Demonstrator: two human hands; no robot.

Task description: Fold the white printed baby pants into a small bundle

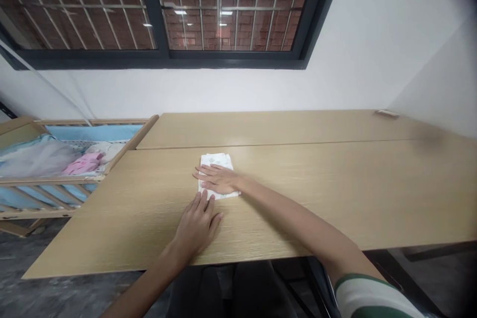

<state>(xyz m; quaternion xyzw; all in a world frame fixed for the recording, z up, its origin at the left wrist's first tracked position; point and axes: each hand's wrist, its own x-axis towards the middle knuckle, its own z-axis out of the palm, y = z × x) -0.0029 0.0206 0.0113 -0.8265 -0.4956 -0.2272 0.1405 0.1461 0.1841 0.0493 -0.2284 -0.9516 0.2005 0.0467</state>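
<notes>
A small folded white cloth (216, 161) with a faint print lies on the light wooden table (335, 189), near its middle. My right hand (218, 179) lies flat on top of the cloth, fingers stretched out toward the left. My left hand (197, 223) rests flat on the table just in front of the cloth, fingertips touching its near edge. Neither hand grips anything.
A wooden baby cot (74, 169) stands against the table's left end, holding blue bedding, a pink garment (84, 164) and other laundry. A small flat object (386, 113) lies at the table's far right edge. A white wall and a barred window rise behind.
</notes>
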